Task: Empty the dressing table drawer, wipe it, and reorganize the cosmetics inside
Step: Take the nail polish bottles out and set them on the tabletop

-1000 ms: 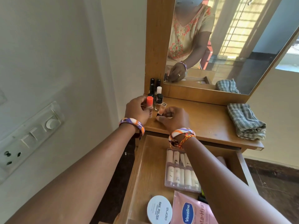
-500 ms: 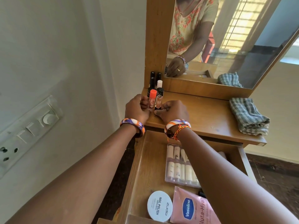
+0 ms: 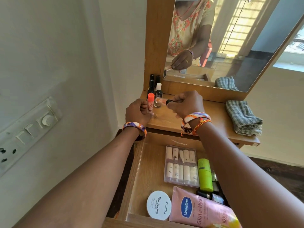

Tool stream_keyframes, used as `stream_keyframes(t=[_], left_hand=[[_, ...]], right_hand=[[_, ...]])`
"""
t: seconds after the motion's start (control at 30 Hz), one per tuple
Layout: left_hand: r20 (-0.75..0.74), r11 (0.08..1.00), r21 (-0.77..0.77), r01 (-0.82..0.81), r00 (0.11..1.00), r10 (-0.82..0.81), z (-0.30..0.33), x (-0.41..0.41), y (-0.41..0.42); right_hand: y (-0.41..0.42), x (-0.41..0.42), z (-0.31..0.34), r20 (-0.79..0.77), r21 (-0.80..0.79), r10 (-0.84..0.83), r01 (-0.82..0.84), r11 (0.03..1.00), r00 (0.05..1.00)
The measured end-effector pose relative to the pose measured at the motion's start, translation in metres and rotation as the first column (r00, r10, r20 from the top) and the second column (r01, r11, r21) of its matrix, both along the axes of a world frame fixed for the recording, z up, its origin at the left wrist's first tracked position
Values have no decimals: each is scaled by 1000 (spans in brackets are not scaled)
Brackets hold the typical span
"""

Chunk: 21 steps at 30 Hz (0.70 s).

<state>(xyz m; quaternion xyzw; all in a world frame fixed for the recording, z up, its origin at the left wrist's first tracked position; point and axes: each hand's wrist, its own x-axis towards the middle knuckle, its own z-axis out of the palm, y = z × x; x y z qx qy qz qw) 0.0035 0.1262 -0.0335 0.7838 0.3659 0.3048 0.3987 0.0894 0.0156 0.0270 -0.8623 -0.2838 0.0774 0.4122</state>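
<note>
Since a moment earlier, the right hand (image 3: 187,104) had drawn right, pinching a small black-capped bottle (image 3: 164,102) sideways over the tabletop (image 3: 212,116), while the left hand (image 3: 137,111) gripped one orange-capped tube (image 3: 150,103) upright, seemingly to stand it beside about five bottles (image 3: 155,87). The open drawer (image 3: 148,170) below was not yet emptied: one clear case (image 3: 181,165), one pink tube (image 3: 202,209), one white tin (image 3: 158,205), one green bottle (image 3: 204,175).

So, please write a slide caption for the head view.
Left hand stands an orange-capped tube on the tabletop; right hand holds a small bottle.
</note>
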Motion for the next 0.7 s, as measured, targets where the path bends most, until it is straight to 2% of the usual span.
stream_keyframes(t=[0.13, 0.3, 0.43, 0.57, 0.7], left_hand=[[14, 1000, 29, -3, 1000, 2, -3, 1, 0], [48, 999, 54, -2, 999, -1, -7, -1, 2], [50, 997, 74, 4, 999, -7, -8, -1, 2], [48, 997, 76, -1, 999, -2, -9, 0, 3], [43, 996, 85, 3, 999, -6, -7, -1, 2]], right_hand=[[14, -3, 9, 93, -122, 91, -79, 989, 991], [31, -5, 7, 133, -188, 139, -113, 976, 981], [36, -2, 1, 117, -203, 126, -100, 974, 985], [36, 0, -9, 27, -222, 107, -99, 970, 994], [36, 0, -23, 7, -189, 78, -75, 979, 997]])
